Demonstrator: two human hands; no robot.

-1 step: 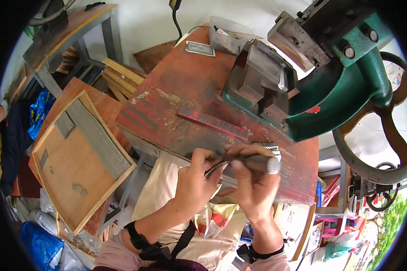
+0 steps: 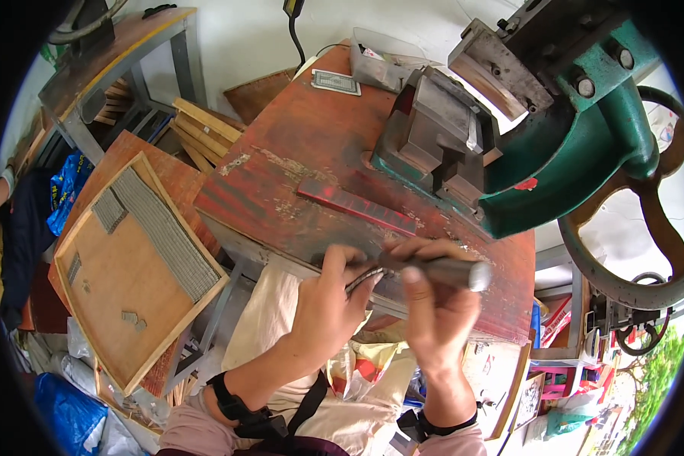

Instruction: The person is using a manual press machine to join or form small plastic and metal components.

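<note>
My left hand (image 2: 330,292) is closed near the front edge of the red-painted bench (image 2: 281,171). Pinched between its thumb and fingers is a thin metal strip (image 2: 365,277), partly covered by the fingers. The fingers of my right hand (image 2: 439,308) wrap round a grey cylindrical tool handle (image 2: 452,272), its round pale end pointing right. The other end of this tool reaches toward the strip, but blur and fingers hide what kind it is and whether the two touch. Just beyond my hands, a dark red bar (image 2: 356,207) lies flat on the bench.
A green hand press (image 2: 577,175) with a heavy wheel stands at the bench's right. Behind are a clear plastic box (image 2: 376,64) and a card (image 2: 336,82). To the left, a wooden tray (image 2: 102,281) holds rows of grey metal pieces (image 2: 167,235).
My right hand and the tool handle have shifted slightly right and down. My left hand stays nearly in place with the strip. Small shiny pieces on the bench beyond my right hand are now mostly covered.
</note>
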